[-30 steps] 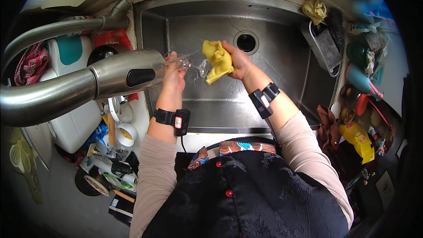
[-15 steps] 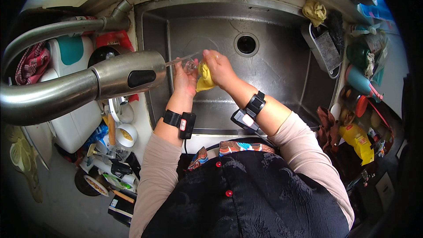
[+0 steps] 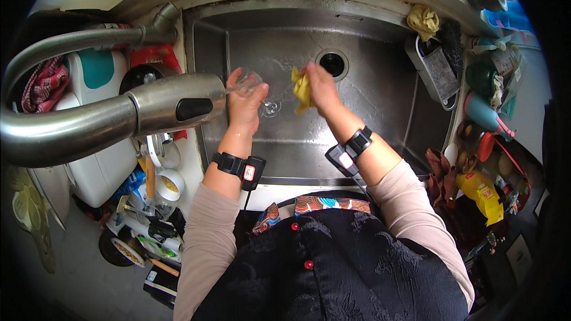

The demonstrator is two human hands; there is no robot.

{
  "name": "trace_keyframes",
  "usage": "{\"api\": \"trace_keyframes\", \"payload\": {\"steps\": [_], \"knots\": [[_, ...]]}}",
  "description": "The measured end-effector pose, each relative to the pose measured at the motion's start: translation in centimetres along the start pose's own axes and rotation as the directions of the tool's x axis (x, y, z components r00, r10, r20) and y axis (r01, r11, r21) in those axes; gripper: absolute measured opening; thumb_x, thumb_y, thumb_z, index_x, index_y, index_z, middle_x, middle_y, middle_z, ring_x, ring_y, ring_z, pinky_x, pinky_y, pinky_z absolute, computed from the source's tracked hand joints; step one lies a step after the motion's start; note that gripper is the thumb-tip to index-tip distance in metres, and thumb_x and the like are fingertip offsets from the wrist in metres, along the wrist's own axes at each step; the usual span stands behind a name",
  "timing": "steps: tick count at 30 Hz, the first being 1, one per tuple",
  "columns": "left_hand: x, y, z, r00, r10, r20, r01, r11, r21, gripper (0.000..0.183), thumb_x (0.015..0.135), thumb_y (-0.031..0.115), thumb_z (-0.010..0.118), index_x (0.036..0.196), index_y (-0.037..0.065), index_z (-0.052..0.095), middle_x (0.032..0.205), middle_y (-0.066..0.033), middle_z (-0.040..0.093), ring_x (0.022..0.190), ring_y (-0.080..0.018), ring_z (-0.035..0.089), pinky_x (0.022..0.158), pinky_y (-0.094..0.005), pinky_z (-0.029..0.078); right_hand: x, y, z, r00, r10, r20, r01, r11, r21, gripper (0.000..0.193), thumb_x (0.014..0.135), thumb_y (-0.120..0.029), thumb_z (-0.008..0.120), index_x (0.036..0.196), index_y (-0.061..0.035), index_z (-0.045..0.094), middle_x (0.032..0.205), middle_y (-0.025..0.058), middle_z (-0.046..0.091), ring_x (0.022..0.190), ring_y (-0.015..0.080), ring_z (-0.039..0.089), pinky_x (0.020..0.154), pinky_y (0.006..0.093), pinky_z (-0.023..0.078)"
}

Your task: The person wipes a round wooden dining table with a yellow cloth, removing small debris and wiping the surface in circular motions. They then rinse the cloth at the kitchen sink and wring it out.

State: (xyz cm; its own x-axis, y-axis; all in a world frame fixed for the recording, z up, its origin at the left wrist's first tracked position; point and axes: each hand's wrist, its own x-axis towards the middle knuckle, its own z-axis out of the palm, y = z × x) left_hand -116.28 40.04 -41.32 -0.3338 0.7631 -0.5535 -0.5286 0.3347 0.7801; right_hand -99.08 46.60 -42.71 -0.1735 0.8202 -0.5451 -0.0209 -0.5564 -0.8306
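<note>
My left hand (image 3: 244, 102) is closed around a clear stemmed glass (image 3: 250, 77) close to the tap's outlet. The glass is tilted, and its round foot (image 3: 270, 109) shows beyond my fingers. Water from the tap (image 3: 178, 100) runs onto the glass and my hand. Apart from the glass, my right hand (image 3: 323, 88) grips a crumpled yellow cloth (image 3: 301, 91) above the sink (image 3: 357, 125), just in front of the drain (image 3: 331, 64). My fingertips on the cloth are partly hidden.
The thick metal tap neck (image 3: 65, 137) crosses the left side. A metal caddy (image 3: 435, 68) hangs at the sink's right wall, with another yellow cloth (image 3: 423, 22) behind it. Bowls and utensils crowd the left counter; bottles and a yellow packet (image 3: 480, 193) line the right.
My right hand has moved right and away from the glass with the yellow cloth. My left hand has turned the glass, bringing its bowl beside the water stream.
</note>
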Motion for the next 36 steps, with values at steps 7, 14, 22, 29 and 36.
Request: {"api": "trace_keyframes", "payload": {"steps": [7,14,22,29,36], "knots": [[-0.1,-1.8,0.3,0.959,0.152,0.240,-0.240,0.885,0.398,0.078,0.070,-0.006,0.075,0.134,0.014,0.034,0.125,-0.0087,0.047,0.113,-0.0238,0.052,0.096,-0.0383,0.046,0.4,-2.8,2.5,0.839,-0.512,0.181,0.541,0.821,-0.184,0.028,0.095,-0.030,0.055,0.101,-0.0032,0.063,0.098,0.0114,0.063,0.088,0.0252,0.062,0.078,0.0341,0.049],[-1.0,0.3,-1.9,0.925,0.213,0.315,-0.371,0.685,0.627,0.071,0.066,0.003,0.080,0.126,0.007,0.044,0.121,-0.0094,0.051,0.110,-0.0227,0.053,0.097,-0.0356,0.044,3.0,-6.3,4.4,0.939,-0.062,0.338,0.242,0.817,-0.523,0.035,0.086,-0.031,0.063,0.114,-0.0095,0.063,0.107,0.0191,0.066,0.099,0.0337,0.065,0.084,0.0401,0.050],[-1.4,0.1,-2.5,0.893,0.205,0.401,-0.450,0.451,0.771,0.074,0.066,0.008,0.083,0.131,0.008,0.045,0.121,-0.0101,0.050,0.109,-0.0225,0.053,0.097,-0.0338,0.044,11.6,-15.7,13.0,0.701,-0.225,0.677,0.637,0.624,-0.452,0.067,0.082,-0.028,0.062,0.143,-0.0128,0.041,0.105,0.0190,0.066,0.096,0.0265,0.063,0.086,0.0350,0.048],[-2.0,0.1,-4.7,0.848,0.169,0.502,-0.525,0.391,0.756,0.072,0.071,0.011,0.082,0.132,0.006,0.045,0.126,-0.0109,0.053,0.117,-0.0229,0.052,0.101,-0.0340,0.040,15.3,-21.0,19.4,0.617,-0.100,0.781,0.677,0.573,-0.462,0.076,0.077,-0.026,0.064,0.147,-0.0149,0.035,0.114,0.0172,0.063,0.100,0.0227,0.061,0.087,0.0343,0.048],[-0.4,-1.0,-4.4,0.850,0.181,0.494,-0.524,0.383,0.761,0.075,0.072,0.007,0.079,0.133,0.009,0.036,0.130,-0.0101,0.047,0.124,-0.0252,0.045,0.106,-0.0377,0.036,14.4,-20.9,21.1,0.626,-0.073,0.776,0.630,0.635,-0.448,0.081,0.075,-0.030,0.071,0.147,-0.0190,0.036,0.116,0.0142,0.062,0.100,0.0239,0.060,0.087,0.0343,0.049]]}}
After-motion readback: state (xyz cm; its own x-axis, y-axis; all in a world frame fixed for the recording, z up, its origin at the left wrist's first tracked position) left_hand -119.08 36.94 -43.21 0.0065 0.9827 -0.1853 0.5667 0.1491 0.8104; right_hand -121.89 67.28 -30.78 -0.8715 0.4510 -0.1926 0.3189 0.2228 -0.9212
